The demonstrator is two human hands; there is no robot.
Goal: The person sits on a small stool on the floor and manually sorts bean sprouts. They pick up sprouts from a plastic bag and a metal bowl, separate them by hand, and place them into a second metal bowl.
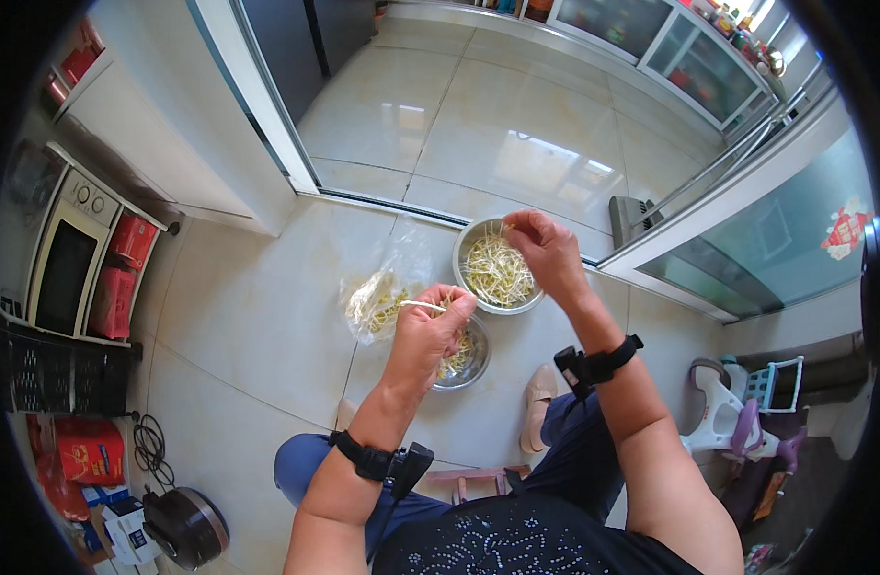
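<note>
My left hand is closed around a few bean sprouts, and one white stem sticks out past the thumb. Partly hidden below it is a small steel bowl with sprout bits inside. A larger metal bowl, well filled with mung bean sprouts, stands just beyond on the floor. Over that bowl's right side, my right hand pinches a small yellowish bit of sprout between thumb and fingertips. To the left lies a clear plastic bag with more sprouts in it.
A sliding-door track crosses the tiled floor behind the bowls. At left stand a microwave oven on a rack and a dark round cooker. A child's ride-on toy is at right. My shoe rests near the bowls.
</note>
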